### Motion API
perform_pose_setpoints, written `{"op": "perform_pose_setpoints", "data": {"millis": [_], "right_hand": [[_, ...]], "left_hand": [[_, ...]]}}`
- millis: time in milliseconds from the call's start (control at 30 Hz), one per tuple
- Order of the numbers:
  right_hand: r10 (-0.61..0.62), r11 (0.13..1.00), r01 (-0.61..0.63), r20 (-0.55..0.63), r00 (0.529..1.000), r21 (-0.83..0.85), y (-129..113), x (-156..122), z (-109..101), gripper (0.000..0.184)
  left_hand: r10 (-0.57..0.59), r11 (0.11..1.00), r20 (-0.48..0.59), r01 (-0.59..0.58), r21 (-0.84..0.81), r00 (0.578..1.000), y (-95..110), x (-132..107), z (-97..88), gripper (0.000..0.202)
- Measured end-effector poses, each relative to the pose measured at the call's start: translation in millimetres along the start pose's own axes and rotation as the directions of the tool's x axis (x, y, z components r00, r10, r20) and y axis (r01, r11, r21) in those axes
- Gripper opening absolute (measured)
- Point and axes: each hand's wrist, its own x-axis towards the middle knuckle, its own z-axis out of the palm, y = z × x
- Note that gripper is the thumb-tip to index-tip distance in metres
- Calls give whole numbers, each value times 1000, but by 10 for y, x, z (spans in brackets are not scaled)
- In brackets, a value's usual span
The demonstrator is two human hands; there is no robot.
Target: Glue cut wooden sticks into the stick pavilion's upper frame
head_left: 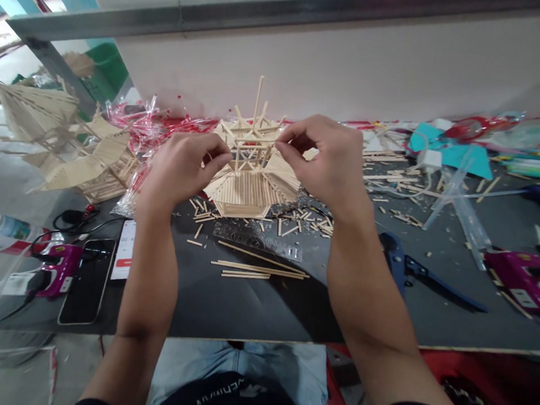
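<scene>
In the middle of the table stands a model pavilion built of thin wooden sticks, with sloping roof panels, an open upper frame and one tall upright stick. On its left side is my left hand, thumb and forefinger pinched close to the upper frame; whatever lies between those fingertips is too small to make out. From the right, my right hand pinches at the upper frame, its fingertips at the end of a thin wooden stick. Loose sticks and a clear ruler lie in front of the model.
Blue cutters lie on the right, beside a purple power socket. Another stick model stands at the left. Near the front left edge are a black phone and a second, lit phone. Stick scraps litter the table.
</scene>
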Motion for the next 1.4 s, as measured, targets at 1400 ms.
{"op": "perform_pose_setpoints", "data": {"millis": [1400], "right_hand": [[20,998,-28,149,989,51,8,13,-19,8]], "left_hand": [[148,974,-224,-103,202,963,301,218,583,22]]}}
